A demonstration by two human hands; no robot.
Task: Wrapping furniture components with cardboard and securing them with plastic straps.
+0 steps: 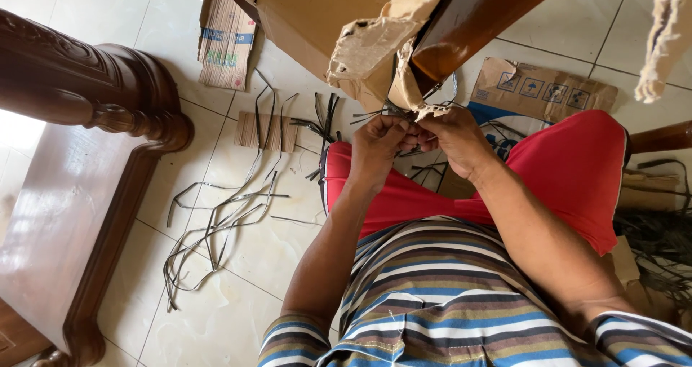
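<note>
I see a thin dark packing strap (398, 112) held between both hands, just below the torn end of the cardboard wrapping (375, 46). Its long axis runs almost level across the picture, from left to right, with loose ends pointing out to the left toward the floor; the middle part is hidden by the fingers. My left hand (376, 151) is closed on the strap, the fingers curled and pinching it from the left side. My right hand (454, 138) is also closed on it, knuckles up, touching the left hand at the fingertips. Both hands are above my knees, which are covered by red shorts (569, 172).

The torn brown wrapping hangs over a polished wooden furniture leg (468, 21), which goes up and to the right, tilted out of the top of the picture. Behind it lies a big cardboard sheet (310, 14).

On the tiled floor (238, 280), left of my knees, many cut straps (216, 223) lie in a loose tangle, most of them pointing from lower left to upper right. A small flat cardboard piece (225, 41) lies further away, and another printed cardboard piece (540, 86) is near my right hand. At the far left stands a carved dark wooden furniture part (79, 158).
</note>
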